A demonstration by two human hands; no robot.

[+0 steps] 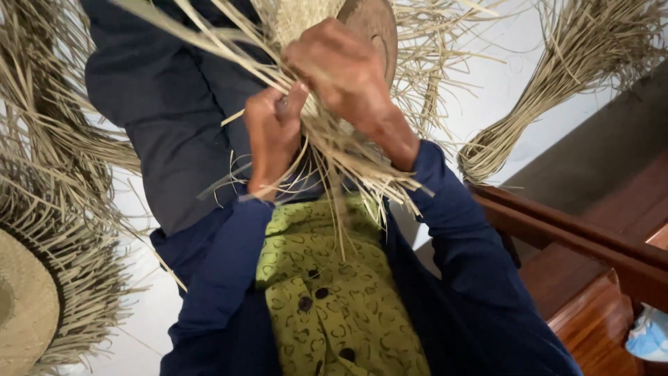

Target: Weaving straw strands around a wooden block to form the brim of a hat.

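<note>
You are weaving straw, and both of your hands are working at the loose edge of a half-made woven straw piece (292,21) held up in front of your chest. Your left hand (273,136) is closing its fingers (268,104) around a bunch of straw strands (348,163), pinching them just under the woven part. Your right hand (344,69) is curling over the top of the same bunch, fingers folded tight on the strands, with a round wooden block (376,28) showing just behind its knuckles. Loose ends are fanning down past both wrists toward your green patterned shirt (334,292).

This looks like the plaiting step, mid-way through the piece. The next move probably calls for freeing one strand from the pinch and crossing it over its neighbour while the other fingers are keeping tension.

Off to your left, a finished straw hat brim (28,299) is lying with fringed edges. To the right, a tied straw bundle (529,104) is resting near a wooden bench (591,244).
</note>
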